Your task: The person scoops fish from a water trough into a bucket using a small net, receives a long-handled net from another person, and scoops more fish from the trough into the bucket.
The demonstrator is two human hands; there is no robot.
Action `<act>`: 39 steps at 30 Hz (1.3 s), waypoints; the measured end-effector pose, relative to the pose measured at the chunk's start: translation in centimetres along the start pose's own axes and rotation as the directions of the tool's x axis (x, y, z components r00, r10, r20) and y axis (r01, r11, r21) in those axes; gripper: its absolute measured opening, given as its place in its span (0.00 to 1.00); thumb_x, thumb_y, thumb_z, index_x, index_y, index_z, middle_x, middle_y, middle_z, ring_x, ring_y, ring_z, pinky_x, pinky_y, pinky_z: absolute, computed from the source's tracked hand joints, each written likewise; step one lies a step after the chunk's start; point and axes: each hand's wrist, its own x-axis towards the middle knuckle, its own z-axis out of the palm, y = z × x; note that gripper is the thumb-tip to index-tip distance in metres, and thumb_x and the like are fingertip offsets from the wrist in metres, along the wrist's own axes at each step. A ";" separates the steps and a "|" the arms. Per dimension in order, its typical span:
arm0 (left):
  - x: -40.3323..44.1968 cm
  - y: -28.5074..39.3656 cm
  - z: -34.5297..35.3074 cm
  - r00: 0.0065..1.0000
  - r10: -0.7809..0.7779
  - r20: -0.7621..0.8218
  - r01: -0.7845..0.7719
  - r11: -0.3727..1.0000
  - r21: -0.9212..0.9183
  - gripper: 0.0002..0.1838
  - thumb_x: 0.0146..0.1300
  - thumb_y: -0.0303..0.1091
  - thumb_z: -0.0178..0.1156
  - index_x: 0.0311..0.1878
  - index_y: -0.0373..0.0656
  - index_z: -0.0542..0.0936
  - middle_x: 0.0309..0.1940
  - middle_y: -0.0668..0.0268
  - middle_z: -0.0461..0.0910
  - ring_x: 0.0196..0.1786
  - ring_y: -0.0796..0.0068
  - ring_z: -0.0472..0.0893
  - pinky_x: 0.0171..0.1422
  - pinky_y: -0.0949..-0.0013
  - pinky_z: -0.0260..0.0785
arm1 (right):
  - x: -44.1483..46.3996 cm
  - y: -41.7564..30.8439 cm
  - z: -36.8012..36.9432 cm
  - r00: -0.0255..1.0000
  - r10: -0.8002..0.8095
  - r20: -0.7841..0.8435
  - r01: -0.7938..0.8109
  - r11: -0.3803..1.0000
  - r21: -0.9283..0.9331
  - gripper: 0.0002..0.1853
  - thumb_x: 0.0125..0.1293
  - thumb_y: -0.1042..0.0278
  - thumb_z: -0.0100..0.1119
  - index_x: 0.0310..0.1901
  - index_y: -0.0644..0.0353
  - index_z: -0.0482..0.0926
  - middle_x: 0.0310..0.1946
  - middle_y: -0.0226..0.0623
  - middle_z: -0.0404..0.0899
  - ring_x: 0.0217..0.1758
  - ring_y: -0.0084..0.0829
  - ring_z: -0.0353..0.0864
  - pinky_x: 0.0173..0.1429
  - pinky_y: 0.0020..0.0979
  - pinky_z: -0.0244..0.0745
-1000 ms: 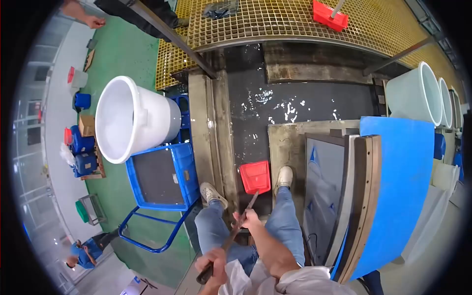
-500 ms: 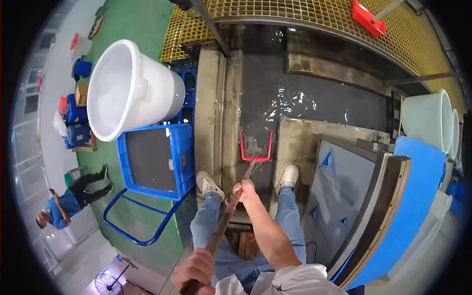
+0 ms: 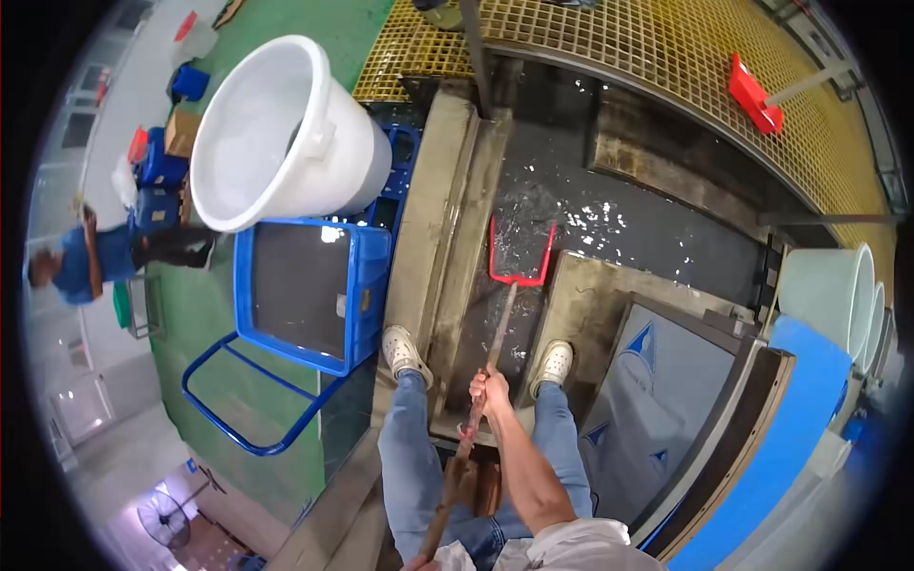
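A long-handled shovel with a red U-shaped rim (image 3: 521,276) sits in dark water in the channel between my feet. Water covers the inside of its head. My right hand (image 3: 490,390) is closed round the middle of the worn wooden handle. At the bottom edge of the view, my left hand (image 3: 422,564) is around the upper end of the handle, mostly cut off. My shoes rest on the concrete ledges (image 3: 433,228) either side of the channel.
To the left are a big white tub (image 3: 357,152), a blue crate (image 3: 376,285) of dark liquid and a blue trolley handle (image 3: 257,445). Yellow grating (image 3: 628,48) borders the far side, with another red shovel (image 3: 752,95). A metal panel (image 3: 657,381) stands right. A person (image 3: 90,262) is far left.
The shovel head has moved forward along the channel, away from me, with both hands on the handle. My left hand has slid down to the view's bottom edge. The view has tilted.
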 end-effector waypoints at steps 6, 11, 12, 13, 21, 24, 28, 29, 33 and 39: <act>-1.3 -1.0 6.7 0.854 -0.147 -0.499 0.263 0.950 0.170 0.13 0.55 0.18 0.50 0.45 0.31 0.75 0.37 0.47 0.79 0.43 0.43 0.78 0.51 0.63 0.70 | -1.8 -2.9 0.0 0.990 -0.028 0.138 0.028 1.000 0.008 0.16 0.70 0.54 0.39 0.29 0.56 0.64 0.13 0.23 0.58 0.11 0.18 0.55 0.12 0.21 0.52; -3.6 2.3 7.1 0.728 0.007 -0.685 0.033 0.998 0.046 0.05 0.56 0.20 0.51 0.34 0.29 0.76 0.30 0.49 0.78 0.37 0.48 0.80 0.53 0.52 0.68 | -6.1 -3.6 1.4 0.979 -0.050 0.197 0.053 0.999 -0.010 0.15 0.70 0.55 0.39 0.29 0.56 0.64 0.14 0.23 0.59 0.11 0.18 0.55 0.12 0.22 0.53; -4.1 2.8 7.0 0.707 0.087 -0.702 -0.198 0.977 -0.079 0.05 0.56 0.20 0.50 0.30 0.28 0.75 0.27 0.50 0.77 0.34 0.51 0.79 0.51 0.51 0.69 | -7.5 -3.9 2.0 0.978 -0.025 0.207 0.021 1.000 0.022 0.15 0.70 0.55 0.38 0.29 0.56 0.63 0.14 0.24 0.58 0.10 0.19 0.55 0.12 0.22 0.53; -4.5 3.5 7.3 0.668 0.154 -0.728 -0.417 0.888 -0.195 0.06 0.56 0.20 0.49 0.27 0.28 0.74 0.23 0.52 0.75 0.30 0.54 0.78 0.48 0.50 0.70 | -8.9 -4.2 2.4 0.977 0.002 0.212 -0.012 0.999 0.049 0.15 0.70 0.55 0.37 0.30 0.56 0.62 0.14 0.25 0.57 0.10 0.19 0.54 0.12 0.23 0.53; -12.4 8.9 7.6 0.375 0.134 -0.917 -0.617 0.775 -0.139 0.16 0.54 0.29 0.55 0.15 0.43 0.60 0.10 0.68 0.57 0.14 0.75 0.56 0.21 0.70 0.52 | -21.8 -3.8 7.1 0.974 -0.018 0.225 0.025 0.999 -0.028 0.14 0.69 0.58 0.38 0.28 0.56 0.61 0.14 0.26 0.59 0.11 0.20 0.56 0.15 0.24 0.55; -12.5 15.0 3.5 0.106 0.155 -0.982 -0.906 0.423 -0.031 0.19 0.59 0.33 0.52 0.16 0.46 0.57 0.10 0.70 0.54 0.14 0.77 0.53 0.21 0.70 0.49 | -27.7 -2.3 9.7 0.973 -0.039 0.229 0.056 0.996 -0.068 0.14 0.69 0.59 0.37 0.27 0.56 0.61 0.15 0.25 0.60 0.12 0.20 0.58 0.16 0.23 0.57; -17.6 16.7 -1.0 0.095 0.299 -0.950 -0.961 0.278 -0.009 0.21 0.66 0.37 0.44 0.16 0.48 0.55 0.12 0.71 0.56 0.16 0.78 0.56 0.24 0.70 0.51 | -33.3 0.5 12.3 0.964 -0.048 0.261 0.084 0.988 -0.128 0.15 0.70 0.59 0.35 0.27 0.57 0.61 0.15 0.26 0.59 0.14 0.21 0.59 0.17 0.24 0.59; -19.0 17.3 -2.0 0.113 0.284 -0.952 -0.960 0.277 -0.031 0.21 0.67 0.37 0.42 0.16 0.49 0.55 0.12 0.71 0.56 0.17 0.78 0.56 0.24 0.70 0.51 | -34.5 1.2 12.9 0.959 -0.057 0.277 0.104 0.982 -0.158 0.15 0.70 0.59 0.34 0.28 0.56 0.61 0.15 0.27 0.59 0.15 0.22 0.59 0.19 0.25 0.60; -24.4 20.3 -7.7 0.198 0.434 -0.879 -0.951 0.303 -0.065 0.19 0.66 0.35 0.44 0.18 0.50 0.56 0.14 0.70 0.57 0.17 0.77 0.55 0.26 0.71 0.52 | -43.1 5.1 17.6 0.965 -0.101 0.242 0.141 0.978 -0.154 0.15 0.69 0.61 0.35 0.25 0.58 0.59 0.14 0.29 0.60 0.15 0.24 0.61 0.20 0.26 0.62; -31.9 25.0 -13.5 0.113 0.431 -0.895 -0.919 0.387 0.070 0.19 0.67 0.35 0.41 0.18 0.47 0.59 0.12 0.71 0.57 0.14 0.77 0.56 0.22 0.73 0.52 | -49.8 10.2 22.9 0.916 0.021 0.400 0.084 0.966 -0.244 0.14 0.72 0.62 0.31 0.30 0.59 0.60 0.19 0.33 0.62 0.21 0.29 0.62 0.31 0.33 0.66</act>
